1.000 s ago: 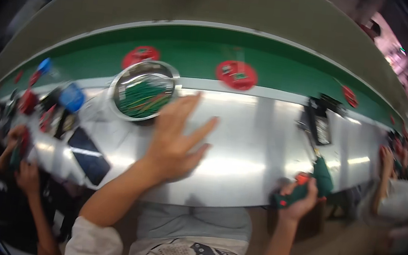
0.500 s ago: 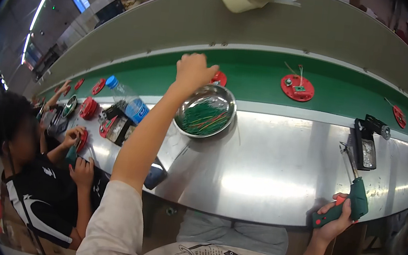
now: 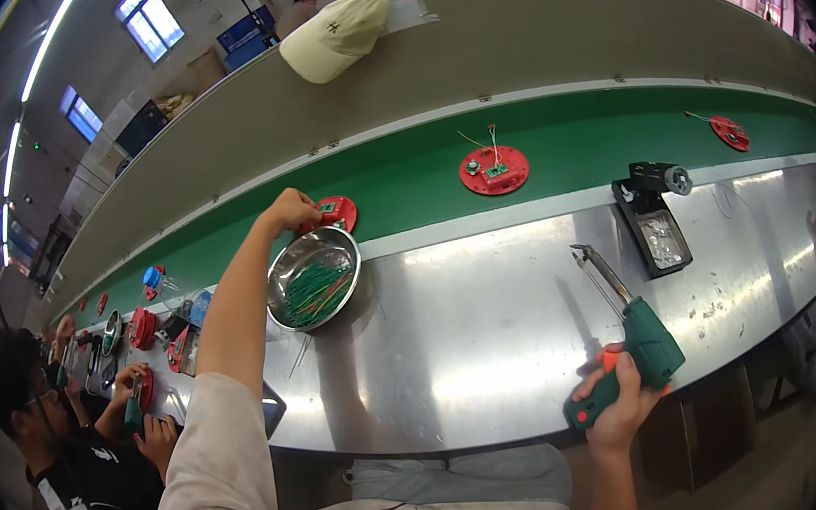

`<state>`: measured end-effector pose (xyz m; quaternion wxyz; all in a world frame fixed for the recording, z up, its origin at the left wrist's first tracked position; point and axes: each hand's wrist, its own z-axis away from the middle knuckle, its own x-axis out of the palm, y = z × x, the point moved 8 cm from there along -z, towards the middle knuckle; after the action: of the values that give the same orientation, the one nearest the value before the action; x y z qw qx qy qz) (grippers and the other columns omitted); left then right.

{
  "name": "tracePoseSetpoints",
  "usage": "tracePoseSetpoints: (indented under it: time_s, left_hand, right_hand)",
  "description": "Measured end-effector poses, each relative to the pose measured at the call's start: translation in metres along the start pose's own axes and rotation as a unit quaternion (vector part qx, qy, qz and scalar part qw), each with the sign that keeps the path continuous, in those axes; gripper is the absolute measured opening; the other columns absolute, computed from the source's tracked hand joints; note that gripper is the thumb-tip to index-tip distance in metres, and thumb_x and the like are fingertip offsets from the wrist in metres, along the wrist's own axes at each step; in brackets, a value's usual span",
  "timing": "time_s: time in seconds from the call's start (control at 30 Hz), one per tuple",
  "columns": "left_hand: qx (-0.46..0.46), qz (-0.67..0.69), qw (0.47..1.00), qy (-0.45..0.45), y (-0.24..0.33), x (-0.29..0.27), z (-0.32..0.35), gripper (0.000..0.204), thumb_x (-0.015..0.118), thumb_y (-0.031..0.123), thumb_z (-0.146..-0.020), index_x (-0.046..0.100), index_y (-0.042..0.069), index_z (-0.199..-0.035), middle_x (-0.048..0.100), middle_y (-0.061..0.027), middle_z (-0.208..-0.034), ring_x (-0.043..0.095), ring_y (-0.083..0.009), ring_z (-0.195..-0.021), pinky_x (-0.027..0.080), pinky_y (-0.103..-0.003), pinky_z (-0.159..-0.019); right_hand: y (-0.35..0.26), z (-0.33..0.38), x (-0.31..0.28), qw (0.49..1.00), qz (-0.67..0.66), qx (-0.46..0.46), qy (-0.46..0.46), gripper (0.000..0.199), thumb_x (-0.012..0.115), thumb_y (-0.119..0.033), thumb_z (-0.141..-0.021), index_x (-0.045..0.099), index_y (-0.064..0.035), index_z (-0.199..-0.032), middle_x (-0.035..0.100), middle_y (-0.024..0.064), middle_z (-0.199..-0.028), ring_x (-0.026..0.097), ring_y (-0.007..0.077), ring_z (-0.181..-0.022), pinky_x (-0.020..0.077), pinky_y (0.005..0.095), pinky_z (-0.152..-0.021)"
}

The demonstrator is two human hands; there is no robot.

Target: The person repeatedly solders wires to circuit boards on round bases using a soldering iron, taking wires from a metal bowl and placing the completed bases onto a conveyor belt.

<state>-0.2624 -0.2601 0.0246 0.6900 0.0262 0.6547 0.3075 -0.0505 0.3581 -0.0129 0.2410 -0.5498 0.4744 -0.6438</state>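
Observation:
My right hand (image 3: 619, 405) is wrapped round the handle of a green soldering gun (image 3: 654, 346) with red buttons. Its metal tip and thin feed tube point up and away over the steel bench. My left hand (image 3: 292, 210) is stretched far out to the green ledge, fingers closed at the left edge of a red disc (image 3: 338, 213) carrying a small green circuit board; its fingertips are partly hidden. Just below that hand a steel bowl (image 3: 353, 294) holds many green wires (image 3: 315, 290) and a few reddish ones.
Another red disc (image 3: 494, 170) with upright wires lies on the ledge, and one more red disc (image 3: 730, 134) lies farther right. A black soldering stand (image 3: 651, 227) with a tray sits on the bench. At left, a co-worker (image 3: 57, 417) handles a red part. A cap (image 3: 334, 35) hangs on the partition.
The view has swung, so the bench appears tilted. My left hand has come down from above onto the red disc by the bowl. The soldering gun stays in my right hand.

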Motion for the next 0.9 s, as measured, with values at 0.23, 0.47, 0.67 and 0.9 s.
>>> tracePoseSetpoints:
  time_s: [0.23,0.47,0.67,0.9]
  left_hand:
    - [0.376,-0.037,0.89,0.255,0.148,-0.048,0.076,0.046,0.075,0.007,-0.064,0.068,-0.001,-0.109,0.068,-0.0146,-0.102,0.069,-0.027,-0.093,0.056,-0.035,-0.084]
    - [0.483,-0.261,0.836,0.027,0.263,0.049,0.248,0.044,0.072,0.014,-0.068,0.066,0.0,-0.109,0.063,-0.0177,-0.106,0.065,-0.0349,-0.1,0.056,-0.043,-0.085]
    - [0.395,-0.192,0.872,-0.215,0.199,0.115,0.282,0.054,0.075,0.021,-0.073,0.062,0.002,-0.122,0.063,-0.0184,-0.112,0.063,-0.0341,-0.106,0.055,-0.042,-0.087]
    - [0.279,-0.093,0.955,-0.034,0.147,0.023,0.214,0.038,0.076,0.028,-0.077,0.073,0.001,-0.103,0.073,-0.0187,-0.095,0.07,-0.0333,-0.093,0.056,-0.04,-0.084]
  right_hand:
    - [0.001,-0.005,0.01,1.0,-0.025,0.019,0.001,0.024,0.053,-0.021,-0.097,0.055,0.0023,-0.1,0.06,0.0129,-0.082,0.053,0.0164,-0.047,0.0462,0.031,-0.042]
    - [-0.009,-0.005,0.004,0.999,0.002,-0.02,0.035,0.028,0.052,-0.026,-0.1,0.058,0.0015,-0.099,0.06,0.0095,-0.08,0.051,0.0134,-0.048,0.0447,0.0283,-0.047]
    - [-0.004,-0.003,0.013,0.999,0.01,-0.03,0.019,0.03,0.051,-0.028,-0.1,0.058,0.0012,-0.099,0.06,0.0094,-0.077,0.052,0.0132,-0.05,0.044,0.0288,-0.048]
    - [-0.002,0.002,0.0,1.0,-0.012,-0.007,0.023,0.031,0.051,-0.031,-0.1,0.06,-0.001,-0.097,0.054,0.005,-0.063,0.052,0.0131,-0.051,0.0433,0.0281,-0.049]
